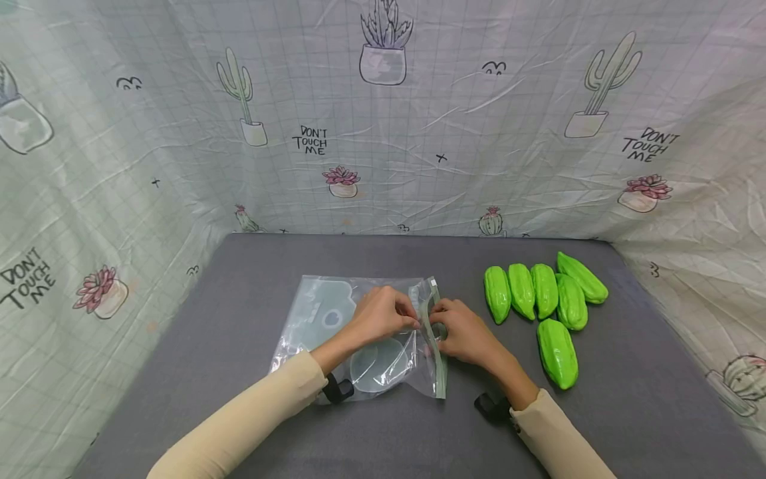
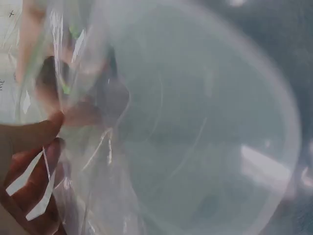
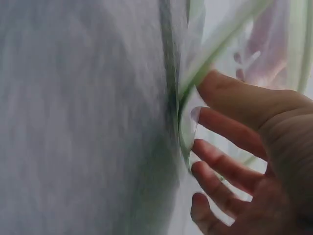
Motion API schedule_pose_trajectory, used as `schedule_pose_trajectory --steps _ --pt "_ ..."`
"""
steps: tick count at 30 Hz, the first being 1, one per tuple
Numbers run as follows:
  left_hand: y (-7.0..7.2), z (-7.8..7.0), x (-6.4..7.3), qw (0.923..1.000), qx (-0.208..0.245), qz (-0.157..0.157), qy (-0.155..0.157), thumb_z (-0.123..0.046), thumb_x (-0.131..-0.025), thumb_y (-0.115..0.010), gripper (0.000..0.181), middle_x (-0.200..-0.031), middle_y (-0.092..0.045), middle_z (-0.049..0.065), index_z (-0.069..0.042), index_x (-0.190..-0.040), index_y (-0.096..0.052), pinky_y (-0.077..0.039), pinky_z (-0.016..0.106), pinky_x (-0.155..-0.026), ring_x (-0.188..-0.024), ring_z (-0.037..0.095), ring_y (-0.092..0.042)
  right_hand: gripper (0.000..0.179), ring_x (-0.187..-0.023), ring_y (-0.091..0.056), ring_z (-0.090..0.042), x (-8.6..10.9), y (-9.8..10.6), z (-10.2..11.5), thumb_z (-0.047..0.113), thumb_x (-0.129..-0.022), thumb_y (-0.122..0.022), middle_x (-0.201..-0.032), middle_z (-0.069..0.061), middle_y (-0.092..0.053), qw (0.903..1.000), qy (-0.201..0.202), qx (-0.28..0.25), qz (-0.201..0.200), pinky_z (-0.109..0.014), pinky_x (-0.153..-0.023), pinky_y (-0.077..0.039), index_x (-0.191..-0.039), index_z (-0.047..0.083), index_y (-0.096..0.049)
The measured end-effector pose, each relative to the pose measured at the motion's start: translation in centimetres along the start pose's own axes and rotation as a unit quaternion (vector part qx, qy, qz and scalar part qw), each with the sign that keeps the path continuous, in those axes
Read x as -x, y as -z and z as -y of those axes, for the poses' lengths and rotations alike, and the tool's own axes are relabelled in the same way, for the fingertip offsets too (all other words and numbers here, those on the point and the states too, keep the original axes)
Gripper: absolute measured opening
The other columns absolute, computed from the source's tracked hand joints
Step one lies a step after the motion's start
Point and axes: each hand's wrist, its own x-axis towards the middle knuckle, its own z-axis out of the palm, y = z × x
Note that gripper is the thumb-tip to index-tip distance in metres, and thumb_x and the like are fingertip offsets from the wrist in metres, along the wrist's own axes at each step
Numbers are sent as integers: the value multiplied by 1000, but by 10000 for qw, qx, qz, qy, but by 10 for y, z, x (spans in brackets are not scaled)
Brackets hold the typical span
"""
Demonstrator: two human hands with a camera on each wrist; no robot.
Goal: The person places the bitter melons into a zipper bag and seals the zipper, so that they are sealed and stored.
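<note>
Bag [image 1: 380, 362] of clear plastic lies on the grey table [image 1: 239, 332], green rim [image 1: 441, 380] to the right; the left hand [image 1: 381, 314] pinches its film, the right hand [image 1: 465, 334] pinches the rim. Six green fruits [image 1: 546, 299] lie farther right.

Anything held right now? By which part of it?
Yes, the clear bag: the left hand pinches its film near the mouth; the right hand holds the mouth's green edge.
</note>
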Motion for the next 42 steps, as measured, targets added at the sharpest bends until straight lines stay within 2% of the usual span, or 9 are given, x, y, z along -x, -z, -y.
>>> schedule_pose_trajectory --steps 5,8,13,18,22,27,29,35,42 --pt "7 1 1 9998 30 -183 -47 -30 -84 -86 5 -82 -79 -9 -24 -84 -84 -41 21 -49 -61 2 -58 49 -111 -59 -30 -2 -3 5 19 -76 -91 -125 -11 -63 9995 -80 149 274 -47 -91 -53 -119 3 -74" --pt "15 -1 2 9978 -346 -369 -422 -27 -88 -82 6 -83 -79 -7 -21 -87 -84 -42 21 -49 -62 3 -58 58 -115 -58 -31 -2 -2 6 16 -78 -89 -130 -12 -61 9988 -248 162 390 -48 -92 -53 -130 1 -68" --pt "23 0 2 9860 -1022 -614 -1170 -32 -84 -85 12 -75 -75 -10 -23 -79 -80 -42 19 -52 -61 0 -57 65 -112 -58 -29 -2 -1 5 17 -78 -89 -130 -12 -60 9985 -352 218 364 -46 -87 -53 -136 3 -64" --pt "38 2 0 9852 -350 -649 -1548 -25 -81 -88 12 -75 -76 -8 -18 -78 -79 -43 18 -56 -59 -1 -52 66 -112 -58 -30 -2 0 5 19 -78 -89 -131 -11 -60 9983 -421 208 344 -48 -86 -53 -137 4 -64" --pt "48 3 0 9866 229 -273 -1591 -13 -87 -82 3 -80 -77 0 -11 -86 -80 -46 21 -54 -53 2 -54 70 -115 -59 -30 -3 -1 4 18 -76 -89 -129 -11 -61 9985 -463 35 286 -51 -90 -53 -138 5 -60" --pt "42 5 3 9882 -108 348 -1485 -11 -93 -77 4 -84 -78 0 -11 -91 -81 -49 17 -58 -59 -3 -59 72 -117 -59 -30 -3 -3 0 10 -75 -87 -129 -12 -60 9983 -511 -36 266 -49 -95 -53 -141 3 -57" --pt "38 6 4 9880 -208 231 -1510 -14 -92 -78 5 -81 -77 -2 -12 -88 -80 -49 17 -60 -62 -4 -58 71 -116 -59 -30 -3 -4 -1 7 -74 -85 -130 -13 -60 9984 -504 -37 269 -49 -94 -53 -140 2 -58" --pt "44 1 7 9809 -301 -692 -1795 -8 -93 -75 5 -84 -77 1 -9 -90 -79 -50 20 -60 -65 4 -62 71 -115 -57 -30 -2 -4 -1 18 -76 -90 -128 -13 -59 9980 -521 -154 326 -48 -94 -52 -138 1 -60" --pt "35 0 10 9843 -443 -487 -1636 -15 -90 -81 4 -87 -79 -3 -11 -89 -80 -52 16 -62 -72 7 -71 66 -111 -58 -29 -3 -2 -3 7 -75 -83 -125 -14 -60 9990 -337 -195 209 -46 -93 -53 -136 -2 -61"
